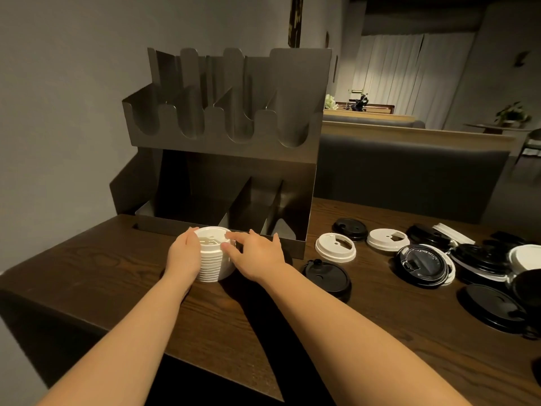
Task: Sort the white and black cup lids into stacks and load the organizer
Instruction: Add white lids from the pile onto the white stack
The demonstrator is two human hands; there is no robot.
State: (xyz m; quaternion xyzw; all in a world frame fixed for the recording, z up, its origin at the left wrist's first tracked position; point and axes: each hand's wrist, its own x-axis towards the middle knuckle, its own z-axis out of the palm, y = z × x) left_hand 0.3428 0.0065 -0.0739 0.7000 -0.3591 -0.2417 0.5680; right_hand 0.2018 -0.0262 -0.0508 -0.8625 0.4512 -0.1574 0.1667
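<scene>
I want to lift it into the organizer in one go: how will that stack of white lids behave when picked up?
The stack of white lids is probably light, being thin nested plastic. Its ribbed side shows many separate lids, so it may shear or splay if squeezed unevenly. With the left hand and right hand on opposite sides, it should lift together.

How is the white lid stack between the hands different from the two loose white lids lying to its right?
The white lid stack is many nested lids, gripped by the left hand and right hand; the loose white lids lie single, apart and untouched. Both sit on the wooden table.
</scene>
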